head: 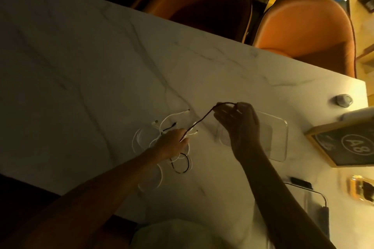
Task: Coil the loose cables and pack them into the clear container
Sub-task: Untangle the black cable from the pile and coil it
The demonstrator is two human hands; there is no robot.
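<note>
A dark braided cable (202, 120) stretches taut between my two hands above the white marble table (81, 66). My right hand (237, 122) pinches its upper end, raised over the clear container (279, 139). My left hand (172, 143) grips the cable lower down, over a tangle of white cables (141, 137). The rest of the dark cable loops on the table (183, 164) just below my left hand. The clear container lies flat to the right of the cables, partly hidden by my right hand; I see no cable in it.
A framed chalkboard sign (348, 143) marked A8 stands at the right edge. A small metal knob (343, 100) sits near the far right corner. A clear lid with dark clips (311, 198) lies near my right forearm. Orange chairs (307, 32) line the far side.
</note>
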